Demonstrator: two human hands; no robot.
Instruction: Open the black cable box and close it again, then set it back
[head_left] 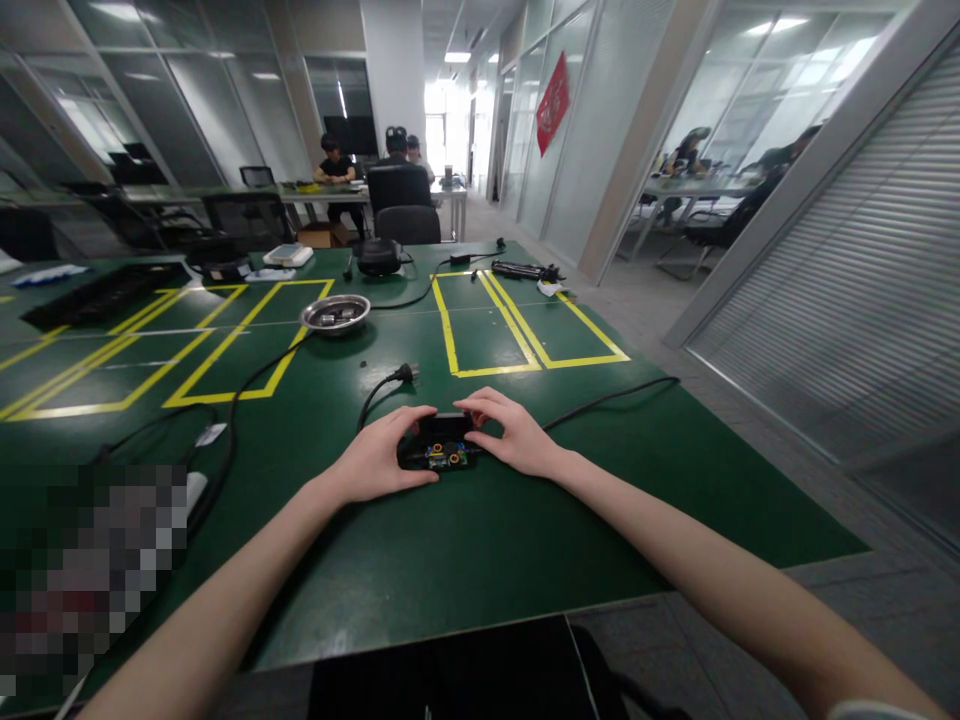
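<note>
Between my hands is an opened power adapter, with its circuit board [448, 457] and copper-coloured coils showing. A black plastic case half [452, 424] stands behind the board. My left hand [375, 458] curls around the left side of the adapter, thumb in front and fingers behind. With bent fingers, my right hand [511, 432] grips the right end of the case half, its thumb close to the board. A cable with a black plug [407, 373] lies just beyond my left hand. From the right side, a thin black cord [611, 400] runs across the table.
A metal bowl [335, 315] with small parts stands on the green table [390, 580]. Farther back are a black rounded device [377, 257], a folded black tripod [525, 271] and yellow tape outlines [495, 371]. Cables [231, 425] lie at left. People sit at a far table.
</note>
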